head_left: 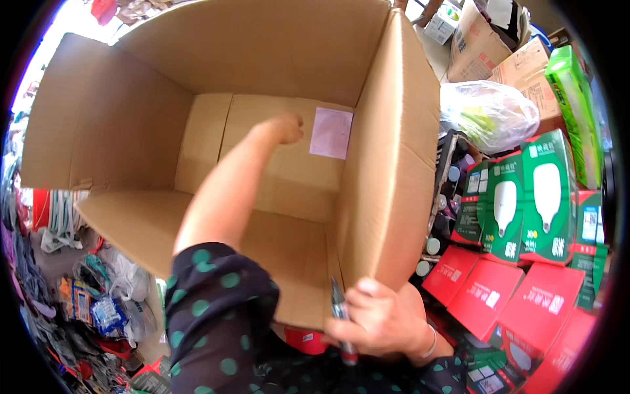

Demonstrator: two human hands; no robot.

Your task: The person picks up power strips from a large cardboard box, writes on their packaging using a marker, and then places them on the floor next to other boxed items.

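A large brown cardboard box (275, 39) stands open in front of me, its flaps spread. My left hand (283, 129) reaches deep inside, over the bottom panel, its fingers curled closed. Whatever those fingers hold, if anything, is hidden. Just right of that hand, a pale pinkish paper sheet (331, 133) lies flat on the bottom, close to the right wall. At the box's near right corner, my right hand (380, 322) is wrapped round a slim pen-like tool (338, 305) with a dark pointed tip and a red end. The tip points away from me.
Green boxes picturing light bulbs (548, 197) and red-topped boxes (482, 292) crowd the right side. Behind them are a clear plastic bag (489, 111), a green package (574, 111) and more cartons (479, 46). Bagged goods (108, 315) pile up at lower left.
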